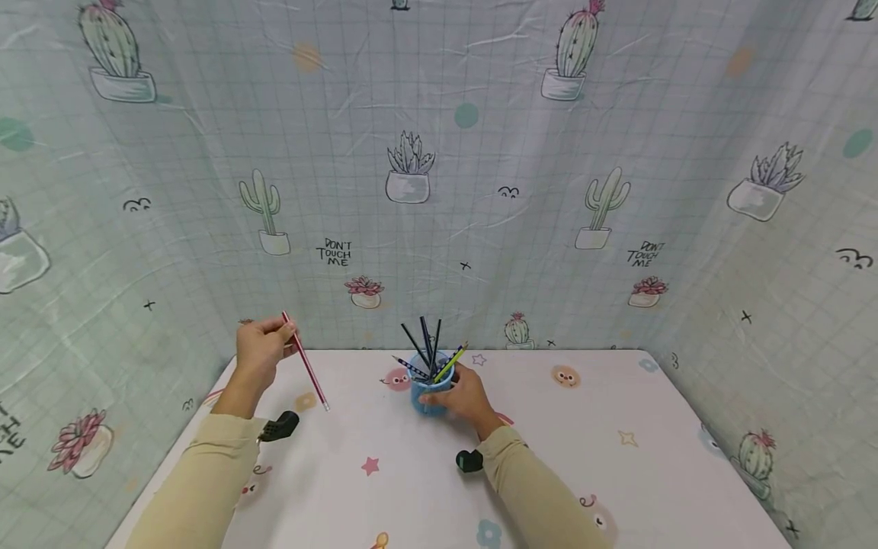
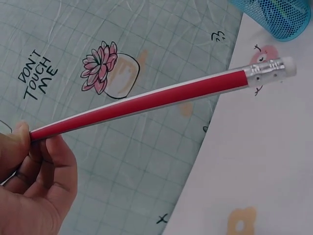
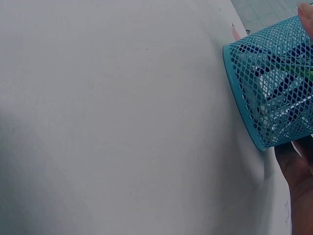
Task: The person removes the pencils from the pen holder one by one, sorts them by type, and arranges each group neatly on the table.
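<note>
1. Head view: left hand [image 1: 262, 347] pinches the red pencil [image 1: 309, 372], left of the blue mesh cup [image 1: 427, 398], above the bench [image 1: 549, 465]; right hand [image 1: 468, 395] grips the cup, best kept steady.
2. Left wrist: eraser [image 2: 288, 66] juts free; firm pinching should limit wobble.
3. Right wrist: gentle squeezing should prevent tipping.

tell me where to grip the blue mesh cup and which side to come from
Probably best around its side wall, coming from the right: the blue mesh cup is round, and pencils jut above its rim, likely obstructing a grip from above. The right hand holds it from that side.
</note>
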`<state>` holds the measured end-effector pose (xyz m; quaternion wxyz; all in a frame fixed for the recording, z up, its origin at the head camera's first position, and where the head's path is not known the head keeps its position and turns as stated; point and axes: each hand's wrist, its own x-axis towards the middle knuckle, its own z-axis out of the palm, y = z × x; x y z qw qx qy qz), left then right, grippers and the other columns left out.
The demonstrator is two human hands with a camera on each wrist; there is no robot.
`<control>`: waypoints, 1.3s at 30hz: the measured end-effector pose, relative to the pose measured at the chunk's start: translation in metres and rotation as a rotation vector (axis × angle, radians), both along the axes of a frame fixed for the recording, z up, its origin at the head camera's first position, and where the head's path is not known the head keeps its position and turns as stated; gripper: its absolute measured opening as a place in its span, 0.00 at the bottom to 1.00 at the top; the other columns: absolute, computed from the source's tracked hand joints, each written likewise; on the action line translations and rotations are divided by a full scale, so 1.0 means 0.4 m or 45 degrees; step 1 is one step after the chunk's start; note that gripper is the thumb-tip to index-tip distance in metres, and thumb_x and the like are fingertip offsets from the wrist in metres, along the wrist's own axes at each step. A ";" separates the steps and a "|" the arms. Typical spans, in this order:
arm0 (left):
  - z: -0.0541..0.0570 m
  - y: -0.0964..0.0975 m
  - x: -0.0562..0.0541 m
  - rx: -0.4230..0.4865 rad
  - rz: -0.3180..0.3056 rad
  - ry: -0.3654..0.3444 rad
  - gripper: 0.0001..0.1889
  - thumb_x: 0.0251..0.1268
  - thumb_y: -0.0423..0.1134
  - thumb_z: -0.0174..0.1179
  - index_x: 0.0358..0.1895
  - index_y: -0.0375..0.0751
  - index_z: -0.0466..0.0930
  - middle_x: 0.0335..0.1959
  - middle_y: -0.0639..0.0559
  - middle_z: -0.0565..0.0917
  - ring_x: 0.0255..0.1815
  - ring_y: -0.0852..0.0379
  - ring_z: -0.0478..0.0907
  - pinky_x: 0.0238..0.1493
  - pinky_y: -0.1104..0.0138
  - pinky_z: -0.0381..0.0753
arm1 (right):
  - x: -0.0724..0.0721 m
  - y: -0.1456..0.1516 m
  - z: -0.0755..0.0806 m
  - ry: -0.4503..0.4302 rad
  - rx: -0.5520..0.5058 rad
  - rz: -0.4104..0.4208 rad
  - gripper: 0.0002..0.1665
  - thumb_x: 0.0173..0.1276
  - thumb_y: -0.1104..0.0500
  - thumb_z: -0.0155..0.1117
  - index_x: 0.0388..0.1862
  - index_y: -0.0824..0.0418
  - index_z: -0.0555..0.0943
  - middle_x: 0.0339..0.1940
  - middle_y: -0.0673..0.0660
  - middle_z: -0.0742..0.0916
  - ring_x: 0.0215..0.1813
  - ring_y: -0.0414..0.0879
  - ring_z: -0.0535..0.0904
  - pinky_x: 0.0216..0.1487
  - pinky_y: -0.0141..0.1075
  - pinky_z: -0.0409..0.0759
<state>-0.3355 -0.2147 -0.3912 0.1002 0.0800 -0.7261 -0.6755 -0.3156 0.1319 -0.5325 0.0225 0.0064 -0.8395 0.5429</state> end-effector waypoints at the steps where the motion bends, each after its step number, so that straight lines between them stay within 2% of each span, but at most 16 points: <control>1: -0.003 -0.001 -0.001 -0.013 -0.011 -0.007 0.17 0.78 0.30 0.57 0.61 0.22 0.77 0.25 0.67 0.82 0.29 0.69 0.80 0.33 0.76 0.87 | 0.001 0.000 0.001 0.004 -0.001 0.002 0.49 0.46 0.49 0.90 0.66 0.63 0.79 0.61 0.60 0.88 0.67 0.59 0.82 0.71 0.56 0.79; 6: -0.020 -0.006 -0.005 -0.111 -0.043 -0.071 0.20 0.80 0.32 0.55 0.67 0.24 0.75 0.30 0.65 0.81 0.34 0.69 0.78 0.36 0.77 0.86 | 0.003 -0.001 0.003 0.024 0.007 0.006 0.49 0.46 0.49 0.90 0.66 0.64 0.79 0.61 0.61 0.88 0.67 0.60 0.83 0.71 0.56 0.80; 14: -0.044 -0.021 -0.010 -0.229 -0.092 -0.155 0.21 0.83 0.36 0.52 0.69 0.26 0.75 0.41 0.54 0.82 0.40 0.65 0.78 0.41 0.74 0.87 | 0.008 -0.006 0.001 0.011 0.009 0.004 0.48 0.47 0.49 0.90 0.65 0.64 0.79 0.61 0.60 0.88 0.67 0.59 0.83 0.70 0.56 0.80; 19: -0.056 -0.032 -0.013 -0.242 -0.124 -0.164 0.21 0.82 0.35 0.52 0.68 0.23 0.74 0.41 0.52 0.83 0.38 0.66 0.78 0.39 0.74 0.87 | 0.009 -0.009 0.005 0.001 -0.026 0.006 0.48 0.47 0.50 0.90 0.66 0.63 0.79 0.62 0.60 0.88 0.68 0.60 0.82 0.71 0.57 0.79; 26: -0.076 -0.045 -0.019 -0.277 -0.184 -0.237 0.20 0.82 0.37 0.53 0.67 0.25 0.74 0.41 0.52 0.83 0.40 0.61 0.78 0.40 0.73 0.86 | 0.010 -0.009 0.003 -0.003 -0.045 0.003 0.47 0.47 0.51 0.90 0.66 0.63 0.79 0.62 0.60 0.88 0.68 0.60 0.82 0.71 0.57 0.79; 31: -0.092 -0.061 -0.023 -0.313 -0.217 -0.249 0.21 0.82 0.36 0.53 0.67 0.23 0.74 0.38 0.54 0.82 0.39 0.61 0.78 0.38 0.72 0.87 | 0.009 -0.011 0.003 -0.001 -0.041 0.003 0.48 0.47 0.51 0.90 0.66 0.63 0.79 0.61 0.60 0.88 0.67 0.59 0.82 0.70 0.56 0.80; 39: -0.103 -0.072 -0.021 -0.354 -0.268 -0.258 0.21 0.82 0.35 0.53 0.66 0.21 0.74 0.39 0.50 0.83 0.36 0.59 0.80 0.37 0.71 0.87 | 0.006 -0.006 0.002 0.007 -0.038 -0.004 0.47 0.47 0.50 0.90 0.65 0.63 0.80 0.61 0.59 0.89 0.67 0.59 0.83 0.71 0.57 0.79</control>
